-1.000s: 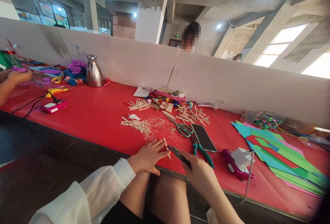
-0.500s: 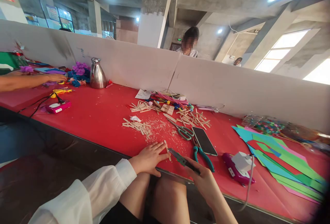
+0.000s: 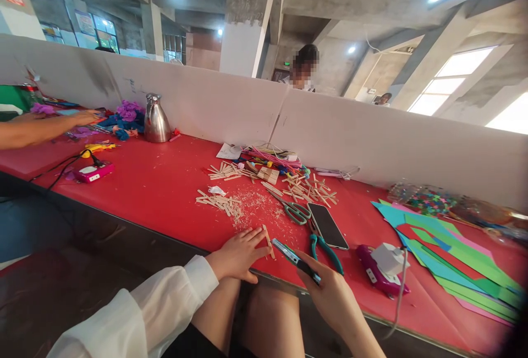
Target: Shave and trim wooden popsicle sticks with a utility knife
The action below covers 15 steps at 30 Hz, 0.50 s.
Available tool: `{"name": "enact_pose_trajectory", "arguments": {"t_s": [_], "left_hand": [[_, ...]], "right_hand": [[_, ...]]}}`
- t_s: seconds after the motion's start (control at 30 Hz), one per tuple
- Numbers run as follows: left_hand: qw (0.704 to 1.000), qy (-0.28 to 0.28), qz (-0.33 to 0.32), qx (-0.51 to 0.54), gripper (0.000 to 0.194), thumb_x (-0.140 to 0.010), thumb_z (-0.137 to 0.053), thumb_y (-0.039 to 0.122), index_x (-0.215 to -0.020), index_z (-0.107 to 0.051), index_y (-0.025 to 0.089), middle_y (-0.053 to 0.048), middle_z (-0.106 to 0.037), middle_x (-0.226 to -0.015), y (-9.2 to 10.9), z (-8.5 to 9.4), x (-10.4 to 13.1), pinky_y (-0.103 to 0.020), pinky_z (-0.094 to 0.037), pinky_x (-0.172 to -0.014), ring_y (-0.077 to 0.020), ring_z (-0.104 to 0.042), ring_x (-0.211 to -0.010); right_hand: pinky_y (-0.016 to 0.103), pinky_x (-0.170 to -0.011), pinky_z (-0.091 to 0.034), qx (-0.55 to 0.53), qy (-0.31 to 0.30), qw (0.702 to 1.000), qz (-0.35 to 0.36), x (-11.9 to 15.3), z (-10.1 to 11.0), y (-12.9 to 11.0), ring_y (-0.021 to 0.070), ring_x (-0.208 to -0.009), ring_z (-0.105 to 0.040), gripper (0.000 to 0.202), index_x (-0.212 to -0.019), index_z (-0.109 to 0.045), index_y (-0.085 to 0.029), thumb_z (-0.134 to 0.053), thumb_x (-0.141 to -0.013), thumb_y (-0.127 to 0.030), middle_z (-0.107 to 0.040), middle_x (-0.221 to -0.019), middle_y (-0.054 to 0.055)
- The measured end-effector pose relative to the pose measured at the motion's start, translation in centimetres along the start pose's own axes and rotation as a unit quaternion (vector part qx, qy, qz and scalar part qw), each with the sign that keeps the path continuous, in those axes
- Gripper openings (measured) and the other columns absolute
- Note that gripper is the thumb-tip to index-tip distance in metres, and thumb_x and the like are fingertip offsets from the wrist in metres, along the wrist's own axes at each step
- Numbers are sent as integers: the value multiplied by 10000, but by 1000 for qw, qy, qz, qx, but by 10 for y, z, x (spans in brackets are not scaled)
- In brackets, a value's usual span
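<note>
My left hand lies flat near the red table's front edge, its fingers spread, with the fingertips touching a thin wooden stick. Gripped in my right hand is a utility knife, its blade pointing up and left, close to the stick's right side. Wood shavings are scattered beyond my left hand. Green-handled scissors, teal-handled pliers and a dark phone lie just beyond my right hand.
Piles of sticks lie mid-table. A metal flask stands by the white partition. Power strips sit left and right; coloured paper lies at right. Another person's arm reaches in from the left.
The knife has turned in my right hand, its blade tip slightly right of before. My left hand stays on the stick. The other person's hand at left has moved slightly.
</note>
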<state>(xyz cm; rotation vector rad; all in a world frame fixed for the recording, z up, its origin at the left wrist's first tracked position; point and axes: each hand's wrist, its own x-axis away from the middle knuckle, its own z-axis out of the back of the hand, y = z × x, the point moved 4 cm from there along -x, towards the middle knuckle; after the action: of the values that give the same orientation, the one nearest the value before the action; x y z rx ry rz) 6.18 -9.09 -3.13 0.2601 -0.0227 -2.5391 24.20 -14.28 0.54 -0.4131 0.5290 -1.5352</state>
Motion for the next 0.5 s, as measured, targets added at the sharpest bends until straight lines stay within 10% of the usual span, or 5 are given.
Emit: {"name": "enact_pose_trajectory", "arguments": {"t_s": [0.5], "left_hand": [[1000,3,-6,-12,776,-620,-691,494,-1274,-383,213,-164,-195,-1436,1,1,1,-431,-211,-1027,-310,-171,-1312]], "right_hand": [[271,-691,-476,77,-27,997,-14,3,1,-10,212,-887,-631,432,-1165,-573,-157,-410,-784,-279,-691,-959,57]]}}
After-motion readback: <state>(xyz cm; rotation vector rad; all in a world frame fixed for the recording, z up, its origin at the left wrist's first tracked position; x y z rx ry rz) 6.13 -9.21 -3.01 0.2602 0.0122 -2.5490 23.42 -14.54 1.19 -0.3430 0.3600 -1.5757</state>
